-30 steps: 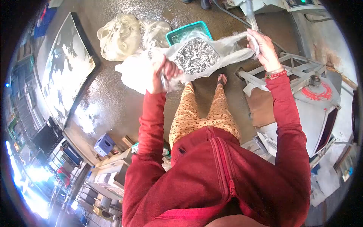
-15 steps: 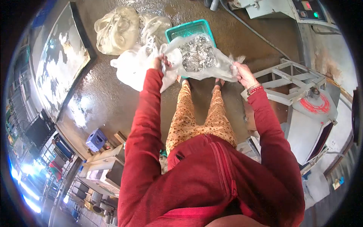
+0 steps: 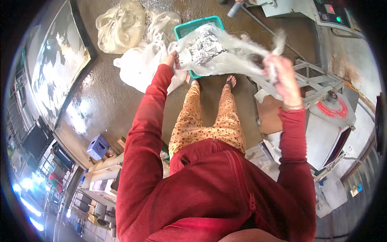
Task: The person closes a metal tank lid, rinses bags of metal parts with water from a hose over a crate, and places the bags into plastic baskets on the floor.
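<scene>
Nearest is the dark red jacket (image 3: 201, 193), and below it the patterned trousers (image 3: 209, 133). The left hand (image 3: 171, 59) is closed on the near-left edge of a clear plastic bag (image 3: 229, 62). The right hand (image 3: 282, 72), a little blurred, is also closed, and it grips the bunched other end of this bag, so the film is stretched between the two hands. In the open bag lie many small shiny metal pieces (image 3: 204, 47), more to the left hand's side. The bag is over the teal basket (image 3: 183, 29), whose rim shows at the far side and a bit at the near side; whether the bag rests on it, I cannot tell. A white bag (image 3: 139, 66) lies just beside the left hand, on the wet floor (image 3: 105, 97). To the right is a metal frame (image 3: 318, 80). Farther are a yellowish bag (image 3: 121, 28) and, at the upper right, a control panel (image 3: 330, 14) with a green light.
</scene>
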### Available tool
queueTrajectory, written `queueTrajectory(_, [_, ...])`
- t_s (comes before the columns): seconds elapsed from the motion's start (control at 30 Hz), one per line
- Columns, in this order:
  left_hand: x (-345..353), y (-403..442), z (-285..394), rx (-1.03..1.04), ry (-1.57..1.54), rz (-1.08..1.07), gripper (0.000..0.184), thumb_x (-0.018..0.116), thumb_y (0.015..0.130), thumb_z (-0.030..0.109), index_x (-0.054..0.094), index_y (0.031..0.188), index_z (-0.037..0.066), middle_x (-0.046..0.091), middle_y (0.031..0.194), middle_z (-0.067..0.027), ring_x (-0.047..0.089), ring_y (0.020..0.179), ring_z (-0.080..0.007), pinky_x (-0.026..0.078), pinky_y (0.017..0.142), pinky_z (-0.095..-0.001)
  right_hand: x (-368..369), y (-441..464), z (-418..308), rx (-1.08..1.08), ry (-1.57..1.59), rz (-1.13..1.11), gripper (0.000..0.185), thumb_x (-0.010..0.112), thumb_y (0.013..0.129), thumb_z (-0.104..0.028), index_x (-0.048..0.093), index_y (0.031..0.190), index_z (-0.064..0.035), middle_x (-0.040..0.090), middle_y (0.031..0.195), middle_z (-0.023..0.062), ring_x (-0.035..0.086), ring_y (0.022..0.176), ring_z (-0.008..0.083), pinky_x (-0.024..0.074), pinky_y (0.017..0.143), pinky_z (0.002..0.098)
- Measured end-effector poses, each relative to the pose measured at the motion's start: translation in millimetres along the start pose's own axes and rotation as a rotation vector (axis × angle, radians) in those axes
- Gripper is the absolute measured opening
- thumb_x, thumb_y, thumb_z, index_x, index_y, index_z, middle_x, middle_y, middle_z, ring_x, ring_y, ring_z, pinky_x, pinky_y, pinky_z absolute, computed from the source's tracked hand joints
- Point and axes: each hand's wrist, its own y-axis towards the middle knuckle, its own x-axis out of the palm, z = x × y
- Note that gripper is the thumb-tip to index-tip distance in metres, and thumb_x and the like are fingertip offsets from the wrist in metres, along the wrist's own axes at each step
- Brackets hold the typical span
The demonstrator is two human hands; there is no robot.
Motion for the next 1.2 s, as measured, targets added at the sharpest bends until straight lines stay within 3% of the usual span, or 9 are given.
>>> queueTrajectory(0.23, [107.2, -114.8, 108.2, 0.610, 0.286, -0.199, 0.025, 0.046, 0.078, 0.027, 0.046, 0.062, 0.007, 0.041, 0.052, -0.0008, 0.037, 0.043, -0.0111, 0.029, 0.040, -0.0244, 3.3, 91.8, 166.9, 0.194, -0.120, -0.175, 0.026, 0.045, 0.081, -0.028, 0.052, 0.071, -0.0059, 0.047, 0.056, -0.0032, 0.041, 0.046, 0.0055, 0.0318, 0.043, 0.0203])
queueTrajectory(0.43, [50.4, -75.1, 75.8, 0.765, 0.783, 0.133, 0.029, 0.039, 0.081, 0.027, 0.049, 0.067, 0.004, 0.044, 0.053, -0.0033, 0.044, 0.048, -0.0116, 0.035, 0.047, -0.0257, 38.9, 50.2, -0.7, -0.085, -0.219, -0.276, 0.022, 0.047, 0.080, -0.021, 0.052, 0.069, -0.0028, 0.044, 0.060, -0.0036, 0.036, 0.055, 0.0046, 0.0294, 0.050, 0.0207])
queueTrajectory(0.47, [14.0, -3.2, 17.6, 0.525, 1.113, 0.149, 0.022, 0.035, 0.080, 0.016, 0.053, 0.085, 0.005, 0.054, 0.071, -0.0115, 0.054, 0.064, -0.0258, 0.044, 0.058, -0.0328, 31.1, 34.7, -22.4, -0.174, -0.489, -0.319, 0.024, 0.049, 0.079, -0.022, 0.052, 0.066, -0.0018, 0.045, 0.059, -0.0025, 0.037, 0.056, 0.0053, 0.0306, 0.051, 0.0211])
queueTrajectory(0.5, [-15.3, 53.3, -42.2, 0.295, 0.702, 0.080, 0.029, 0.037, 0.080, 0.026, 0.053, 0.072, 0.003, 0.048, 0.057, -0.0077, 0.048, 0.051, -0.0152, 0.039, 0.050, -0.0277, 16.6, 20.5, -37.1, -0.292, -0.830, -0.269, 0.023, 0.051, 0.077, -0.023, 0.053, 0.065, -0.0031, 0.046, 0.059, -0.0022, 0.041, 0.056, 0.0050, 0.0322, 0.051, 0.0205])
queueTrajectory(0.63, [62.3, -0.8, 28.7, 0.696, 1.238, 0.186, 0.029, 0.034, 0.078, 0.019, 0.053, 0.096, 0.007, 0.050, 0.100, -0.0189, 0.046, 0.094, -0.0315, 0.037, 0.080, -0.0382, -11.5, 26.4, 13.4, 0.056, -0.152, -0.148, 0.017, 0.054, 0.076, -0.018, 0.057, 0.079, -0.0010, 0.050, 0.061, -0.0023, 0.041, 0.051, 0.0050, 0.0317, 0.047, 0.0193])
queueTrajectory(0.83, [117.1, -163.2, 149.4, 0.714, 0.526, 0.126, 0.035, 0.043, 0.078, 0.034, 0.055, 0.082, 0.001, 0.054, 0.061, -0.0158, 0.055, 0.064, -0.0271, 0.041, 0.059, -0.0342, -5.6, 124.0, 149.7, 0.186, -0.127, -0.188, 0.021, 0.052, 0.077, -0.020, 0.053, 0.084, -0.0004, 0.051, 0.070, -0.0001, 0.044, 0.060, 0.0064, 0.0353, 0.053, 0.0212])
queueTrajectory(0.97, [19.0, -53.9, 31.7, 0.437, 0.577, 0.169, 0.031, 0.047, 0.078, 0.033, 0.053, 0.076, 0.003, 0.047, 0.058, -0.0023, 0.045, 0.056, -0.0129, 0.037, 0.054, -0.0265, 23.6, 72.7, -7.0, 0.007, -0.753, -0.456, 0.027, 0.052, 0.073, -0.024, 0.054, 0.071, 0.0033, 0.050, 0.064, 0.0085, 0.045, 0.059, 0.0114, 0.0353, 0.054, 0.0257])
queueTrajectory(1.03, [-36.3, 59.9, -121.0, 0.965, 1.336, 0.237, 0.024, 0.048, 0.076, 0.026, 0.054, 0.081, 0.004, 0.051, 0.065, -0.0063, 0.050, 0.067, -0.0184, 0.039, 0.061, -0.0303, 6.7, 31.1, -40.3, -0.476, -1.166, -0.413, 0.029, 0.054, 0.071, -0.027, 0.055, 0.070, 0.0017, 0.049, 0.064, 0.0170, 0.045, 0.061, 0.0288, 0.0347, 0.055, 0.0354])
queueTrajectory(1.2, [68.9, 0.3, 10.2, 0.824, 1.181, 0.297, 0.019, 0.041, 0.076, 0.020, 0.051, 0.084, 0.006, 0.054, 0.076, -0.0130, 0.052, 0.074, -0.0296, 0.040, 0.064, -0.0394, -18.3, 43.9, 3.2, 0.042, -0.276, -0.146, 0.019, 0.053, 0.075, -0.021, 0.058, 0.073, -0.0028, 0.050, 0.060, -0.0038, 0.039, 0.053, 0.0031, 0.0289, 0.048, 0.0191])
